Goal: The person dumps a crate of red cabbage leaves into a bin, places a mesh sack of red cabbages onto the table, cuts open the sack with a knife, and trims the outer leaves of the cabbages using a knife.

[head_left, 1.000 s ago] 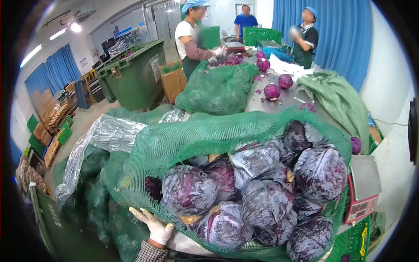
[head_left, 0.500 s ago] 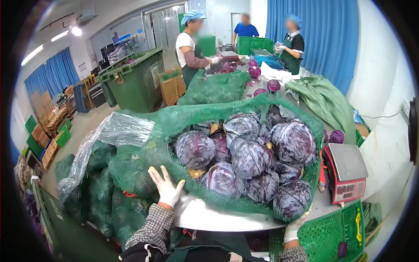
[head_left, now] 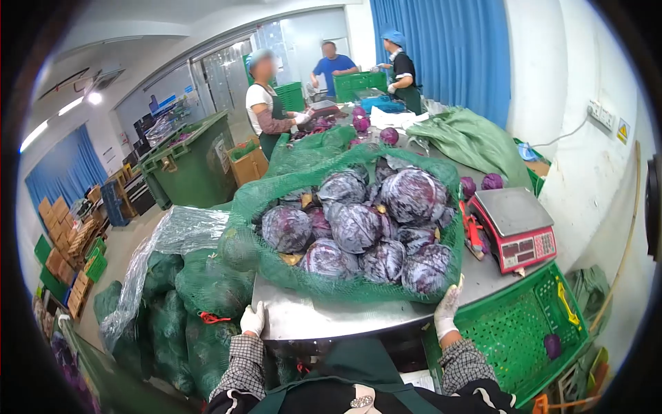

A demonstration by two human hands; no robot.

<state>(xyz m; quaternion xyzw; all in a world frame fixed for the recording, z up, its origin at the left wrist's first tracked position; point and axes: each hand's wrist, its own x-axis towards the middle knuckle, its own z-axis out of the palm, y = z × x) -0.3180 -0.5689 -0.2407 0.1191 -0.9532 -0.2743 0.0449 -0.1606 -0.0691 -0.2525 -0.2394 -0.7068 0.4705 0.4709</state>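
A green mesh bag (head_left: 331,286), open at the top, lies on the metal table (head_left: 303,321) and is full of purple cabbages (head_left: 355,228). My white-gloved left hand (head_left: 253,320) is at the table's front left corner, its fingers folded against the edge, apart from the loose cabbages. At the bag's near right corner is my gloved right hand (head_left: 447,314), its fingers pressed to the mesh; their tips are partly hidden. Filled mesh bags (head_left: 210,283) with red ties stand beside my left hand.
A red scale (head_left: 514,224) and red-handled tool (head_left: 473,233) sit right of the bag. Below the scale is a green crate (head_left: 510,345) holding a small purple cabbage (head_left: 552,346). Three people work at the far end, near a large green bin (head_left: 189,169).
My left hand has left the mesh bag's side, where it was spread, and drawn back to the table's corner. My right hand remains at the bag's corner. The view has shifted.
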